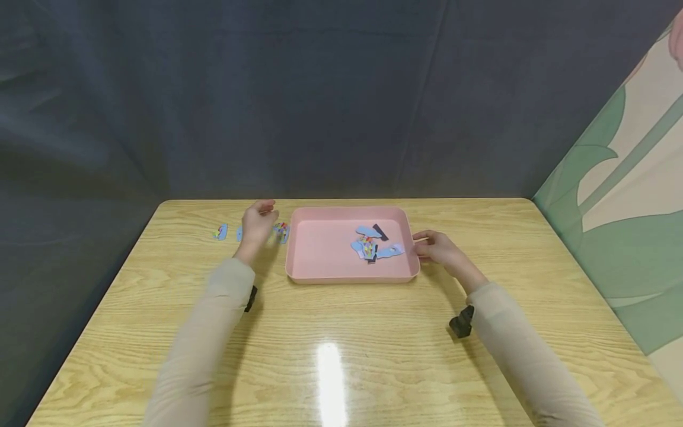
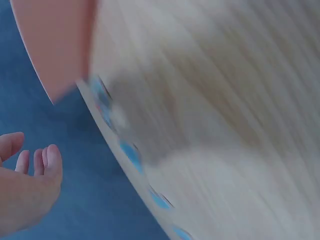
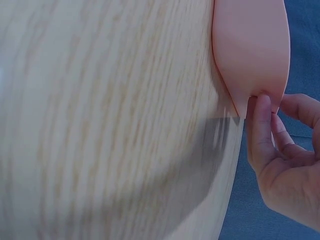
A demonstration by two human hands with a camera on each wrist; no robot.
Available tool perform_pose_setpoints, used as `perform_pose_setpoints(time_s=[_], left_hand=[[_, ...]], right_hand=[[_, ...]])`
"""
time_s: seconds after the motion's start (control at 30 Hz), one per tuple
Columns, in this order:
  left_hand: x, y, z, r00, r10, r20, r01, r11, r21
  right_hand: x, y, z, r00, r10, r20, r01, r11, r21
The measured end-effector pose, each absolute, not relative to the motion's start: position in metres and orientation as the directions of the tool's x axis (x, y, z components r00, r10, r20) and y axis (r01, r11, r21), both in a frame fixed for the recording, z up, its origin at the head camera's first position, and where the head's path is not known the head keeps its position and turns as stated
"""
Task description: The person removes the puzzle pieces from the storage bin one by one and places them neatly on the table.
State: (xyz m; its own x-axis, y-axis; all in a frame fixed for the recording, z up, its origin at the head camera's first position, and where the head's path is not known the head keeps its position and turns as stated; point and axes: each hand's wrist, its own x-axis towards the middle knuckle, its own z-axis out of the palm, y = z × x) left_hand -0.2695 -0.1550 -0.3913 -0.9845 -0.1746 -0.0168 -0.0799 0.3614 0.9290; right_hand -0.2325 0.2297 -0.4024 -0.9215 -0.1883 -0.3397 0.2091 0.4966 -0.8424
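Observation:
My left hand (image 1: 257, 226) is raised above the table left of the pink tray (image 1: 320, 246). Its fingers are loosely bent, and the left wrist view shows nothing between them. Close by lie a small blue piece with coloured spots (image 1: 283, 231), a blue piece (image 1: 239, 233) partly behind the hand, and another spotted blue piece (image 1: 220, 232). On the other side, my right hand (image 1: 436, 249) grips the tray's right wall, thumb and fingers on either side of the rim. Inside the tray, toward the right, is a loose heap of blue, spotted and black flat pieces (image 1: 368, 246).
The wooden table (image 1: 277, 344) has a dark cloth (image 1: 299, 107) hanging behind its back edge. A patterned wall (image 1: 629, 196) stands along the right side. Black wrist devices (image 1: 462, 322) are worn at both cuffs.

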Motion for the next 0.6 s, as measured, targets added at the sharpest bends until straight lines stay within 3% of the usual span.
perform_pose_setpoints(time_s=[0.6], left_hand=[[-0.259,-0.048,-0.399,-0.995,0.1,-0.012,0.031,0.414,0.91]], right_hand=[[-0.232,0.232,-0.406,-0.923,-0.208,-0.325,0.19,0.488,-0.852]])
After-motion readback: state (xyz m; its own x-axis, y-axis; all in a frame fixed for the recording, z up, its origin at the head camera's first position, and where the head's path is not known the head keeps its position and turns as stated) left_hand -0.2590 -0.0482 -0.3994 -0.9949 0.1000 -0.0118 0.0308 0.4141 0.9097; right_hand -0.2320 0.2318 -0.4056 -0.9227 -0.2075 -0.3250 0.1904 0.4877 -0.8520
